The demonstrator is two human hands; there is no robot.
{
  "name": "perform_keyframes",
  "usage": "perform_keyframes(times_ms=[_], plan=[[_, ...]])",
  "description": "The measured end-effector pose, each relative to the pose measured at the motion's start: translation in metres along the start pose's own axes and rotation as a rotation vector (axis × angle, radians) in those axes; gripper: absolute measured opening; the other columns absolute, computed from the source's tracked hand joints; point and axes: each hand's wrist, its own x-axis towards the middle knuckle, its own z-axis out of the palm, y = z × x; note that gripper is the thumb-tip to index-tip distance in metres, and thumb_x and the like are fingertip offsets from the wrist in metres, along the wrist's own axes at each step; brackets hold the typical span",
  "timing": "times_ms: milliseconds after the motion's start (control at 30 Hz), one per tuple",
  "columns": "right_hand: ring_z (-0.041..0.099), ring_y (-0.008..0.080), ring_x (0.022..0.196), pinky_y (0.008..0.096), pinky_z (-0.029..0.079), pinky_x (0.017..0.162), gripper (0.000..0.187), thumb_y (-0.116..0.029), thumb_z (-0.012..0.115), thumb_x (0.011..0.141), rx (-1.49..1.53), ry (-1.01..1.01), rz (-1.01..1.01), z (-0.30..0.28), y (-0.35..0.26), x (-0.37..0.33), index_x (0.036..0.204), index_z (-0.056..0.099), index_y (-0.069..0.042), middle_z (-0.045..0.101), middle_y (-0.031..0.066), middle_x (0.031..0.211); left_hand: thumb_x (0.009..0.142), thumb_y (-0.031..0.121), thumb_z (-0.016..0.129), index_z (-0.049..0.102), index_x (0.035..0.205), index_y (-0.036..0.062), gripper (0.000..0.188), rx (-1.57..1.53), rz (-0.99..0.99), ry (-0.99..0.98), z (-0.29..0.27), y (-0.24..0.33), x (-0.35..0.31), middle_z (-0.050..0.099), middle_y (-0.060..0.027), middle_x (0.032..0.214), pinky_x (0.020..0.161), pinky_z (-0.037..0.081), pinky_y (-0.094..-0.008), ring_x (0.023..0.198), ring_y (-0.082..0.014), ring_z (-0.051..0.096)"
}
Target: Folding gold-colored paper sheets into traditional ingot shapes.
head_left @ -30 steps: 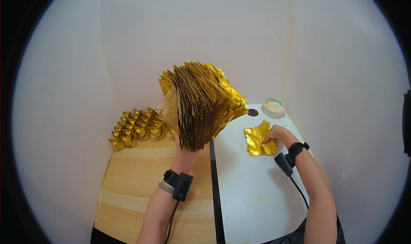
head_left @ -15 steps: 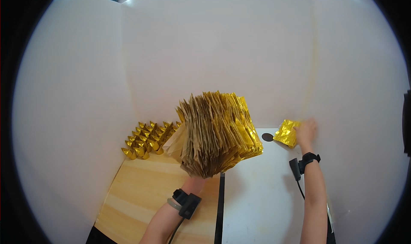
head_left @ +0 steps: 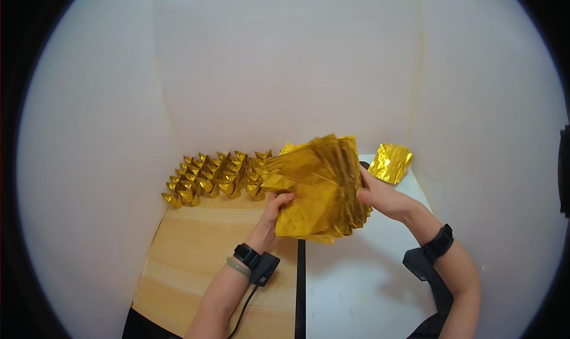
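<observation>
Head view, I am logging. Shaped: gold pieces [head_left: 208,184] standing at nine o'clock. Seemingly unshaped: foil stack [head_left: 314,211], centre; left hand [head_left: 278,207] is gripping it, right hand [head_left: 385,197] is half-curling at its three-o'clock edge, hold unclear; loose foil [head_left: 392,162], two o'clock.

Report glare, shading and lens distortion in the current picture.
Head view: glints on the small gold pile, held gold stack duller. Head view: soft shadow on the white tabletop. Head view: white walls look bowed, corners black.
</observation>
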Motion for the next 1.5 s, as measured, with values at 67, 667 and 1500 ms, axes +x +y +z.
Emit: perform_keyframes(times_ms=[67, 667, 1500], plan=[[0.023, 0.0224, 0.135, 0.0336, 0.02, 0.111, 0.092, -0.025, 0.067, 0.08, -0.068, 0.081, 0.043, 0.009, 0.008, -0.007, 0.145, 0.005, -0.004, 0.024, 0.0124, 0.144, 0.078, 0.0, 0.063, 0.049, 0.119, 0.0019, 0.043, 0.158, 0.028, -0.001, 0.03, 0.004, -0.007, 0.059, -0.0102, 0.111, 0.082, 0.052, -0.0312, 0.094, -0.0203, 0.061], [0.05, 0.016, 0.107, 0.0309, 0.042, 0.093, 0.051, -0.006, 0.07, 0.077, -0.047, 0.388, 0.145, 0.008, 0.103, -0.056, 0.123, 0.049, -0.002, 0.056, 0.0067, 0.119, 0.068, 0.01, 0.081, 0.025, 0.142, 0.0074, 0.093, 0.5, -0.314, -0.753, -0.005, 0.009, 0.0, 0.034, -0.007, 0.143, 0.105, 0.032, -0.0339, 0.127, -0.0185, 0.036], [0.052, 0.0146, 0.105, 0.0307, 0.042, 0.093, 0.059, -0.009, 0.078, 0.069, 0.019, 0.477, 0.098, 0.013, 0.092, -0.069, 0.12, 0.049, 0.002, 0.057, 0.0081, 0.117, 0.088, 0.042, 0.058, 0.04, 0.132, 0.0046, 0.061, 0.36, -0.185, -0.574, 0.011, 0.015, 0.006, 0.051, -0.0059, 0.126, 0.095, 0.043, -0.0349, 0.113, -0.0176, 0.051]])
